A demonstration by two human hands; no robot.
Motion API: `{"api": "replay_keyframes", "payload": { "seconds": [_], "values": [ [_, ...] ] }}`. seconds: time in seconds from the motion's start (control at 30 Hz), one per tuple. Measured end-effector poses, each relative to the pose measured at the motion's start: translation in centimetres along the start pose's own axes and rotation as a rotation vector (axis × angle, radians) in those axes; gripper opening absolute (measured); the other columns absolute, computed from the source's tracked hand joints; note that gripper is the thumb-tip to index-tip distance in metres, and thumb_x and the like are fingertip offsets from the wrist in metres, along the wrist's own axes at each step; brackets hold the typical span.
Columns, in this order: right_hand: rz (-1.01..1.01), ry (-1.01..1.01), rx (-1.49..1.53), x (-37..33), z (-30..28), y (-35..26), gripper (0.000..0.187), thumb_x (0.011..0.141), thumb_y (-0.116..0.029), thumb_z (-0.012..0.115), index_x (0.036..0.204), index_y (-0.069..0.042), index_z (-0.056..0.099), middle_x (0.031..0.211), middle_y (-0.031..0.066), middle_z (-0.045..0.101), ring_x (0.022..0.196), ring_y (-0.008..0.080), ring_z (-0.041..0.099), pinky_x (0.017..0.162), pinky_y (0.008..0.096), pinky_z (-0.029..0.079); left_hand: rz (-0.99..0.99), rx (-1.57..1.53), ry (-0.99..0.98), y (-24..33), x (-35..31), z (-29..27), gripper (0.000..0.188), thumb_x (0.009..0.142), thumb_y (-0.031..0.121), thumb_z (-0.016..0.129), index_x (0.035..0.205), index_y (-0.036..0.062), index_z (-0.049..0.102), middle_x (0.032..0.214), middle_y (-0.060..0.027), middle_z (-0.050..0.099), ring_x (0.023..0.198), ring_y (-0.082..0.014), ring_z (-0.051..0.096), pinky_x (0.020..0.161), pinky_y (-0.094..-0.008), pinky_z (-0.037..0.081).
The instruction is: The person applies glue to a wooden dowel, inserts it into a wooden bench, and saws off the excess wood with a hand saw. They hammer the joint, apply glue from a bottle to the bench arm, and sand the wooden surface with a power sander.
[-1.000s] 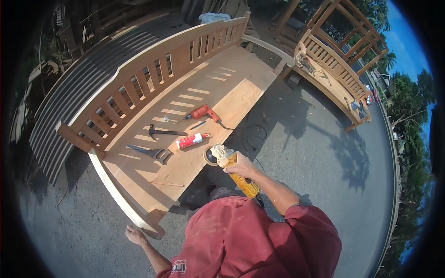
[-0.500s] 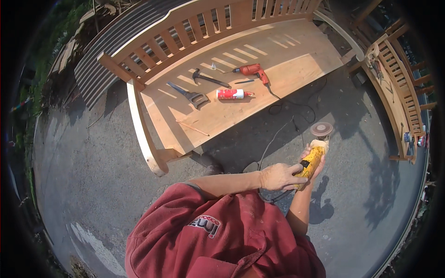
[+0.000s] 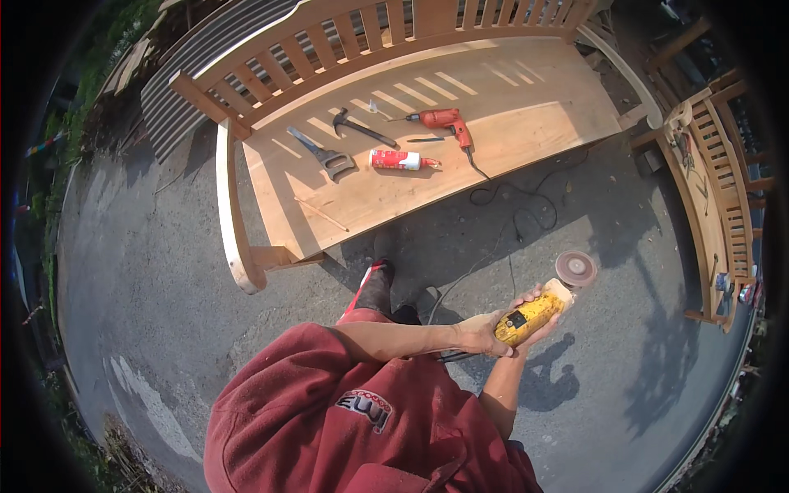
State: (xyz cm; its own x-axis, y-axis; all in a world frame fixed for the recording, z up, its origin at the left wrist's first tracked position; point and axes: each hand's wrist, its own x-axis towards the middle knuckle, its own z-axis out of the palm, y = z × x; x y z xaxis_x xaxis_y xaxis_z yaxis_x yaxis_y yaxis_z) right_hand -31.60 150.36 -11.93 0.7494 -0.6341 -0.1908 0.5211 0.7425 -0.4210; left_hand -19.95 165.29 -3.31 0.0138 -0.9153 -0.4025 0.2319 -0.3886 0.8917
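A yellow angle grinder (image 3: 528, 319) with a round brown disc (image 3: 575, 269) is held out in front of my body, disc end pointing away and to the right. Closed round its rear end is my left hand (image 3: 478, 334). My right hand (image 3: 549, 326) supports the body from beneath, closer to the disc, its fingertips showing on the far side. The disc touches nothing and faces up. A dark cord trails from the grinder's rear, partly hidden by my left forearm.
Beyond stands a wooden bench (image 3: 542, 119). On its seat lie a handsaw (image 3: 325, 156), hammer (image 3: 364, 129), red-and-white canister (image 3: 399, 161), red drill (image 3: 440, 121) and thin wooden stick (image 3: 322, 215). Cables (image 3: 534, 201) snake over the concrete. A second bench (image 3: 708, 205) stands right.
The grinder has shifted left and tilted, showing more of the disc's face. My left hand has slid from its top to its rear end. A leg has come into view.
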Motion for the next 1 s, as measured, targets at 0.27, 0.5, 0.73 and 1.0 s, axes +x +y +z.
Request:
{"api": "replay_keyframes", "payload": {
  "seconds": [0.27, 0.5, 0.73, 1.0],
  "values": [
    [0.382, 0.724, -0.834, 7.4, -0.5, 6.6, 0.043, 0.084, -0.018, 0.076, 0.118, -0.002, 0.055, 0.093, 0.0112, 0.062, 0.079, 0.0254, 0.067, 0.073, 0.0398, 0.058, 0.133, 0.435, 0.227, -12.1, 4.6, -7.9, 0.094, 0.083, 0.053, 0.074, 0.147, -0.0029, 0.034, 0.112, -0.0277, 0.063, 0.104, -0.0427, 0.067, 0.087, -0.0498, 0.055],
    [0.627, 0.583, -1.123, 10.1, -3.7, 6.3, 0.045, 0.078, -0.006, 0.073, 0.119, 0.0, 0.054, 0.087, 0.0101, 0.063, 0.073, 0.0256, 0.068, 0.068, 0.04, 0.059, -0.758, -0.02, 1.755, -35.9, -0.1, -34.5, 0.059, 0.094, 0.039, 0.067, 0.126, -0.0082, 0.053, 0.112, -0.0285, 0.062, 0.104, -0.0442, 0.062, 0.092, -0.0485, 0.049],
    [0.815, 0.546, -1.114, 13.8, -6.9, 7.6, 0.061, 0.072, -0.011, 0.08, 0.124, 0.0, 0.051, 0.094, 0.0111, 0.065, 0.079, 0.0253, 0.07, 0.073, 0.0403, 0.06, -0.975, -0.337, 1.927, -50.3, -5.2, -42.6, 0.055, 0.095, 0.037, 0.064, 0.122, -0.0095, 0.051, 0.115, -0.0318, 0.063, 0.102, -0.0441, 0.065, 0.089, -0.0498, 0.05],
    [0.837, 0.548, -1.083, 16.8, -5.4, 9.7, 0.057, 0.074, -0.014, 0.077, 0.122, 0.0, 0.052, 0.096, 0.0126, 0.066, 0.081, 0.0255, 0.071, 0.074, 0.0398, 0.06, -0.541, 0.13, 1.837, -39.3, -0.5, -49.0, 0.03, 0.097, 0.03, 0.061, 0.106, 0.002, 0.059, 0.088, -0.0243, 0.068, 0.085, -0.0416, 0.068, 0.078, -0.0486, 0.051]
  ]
}}
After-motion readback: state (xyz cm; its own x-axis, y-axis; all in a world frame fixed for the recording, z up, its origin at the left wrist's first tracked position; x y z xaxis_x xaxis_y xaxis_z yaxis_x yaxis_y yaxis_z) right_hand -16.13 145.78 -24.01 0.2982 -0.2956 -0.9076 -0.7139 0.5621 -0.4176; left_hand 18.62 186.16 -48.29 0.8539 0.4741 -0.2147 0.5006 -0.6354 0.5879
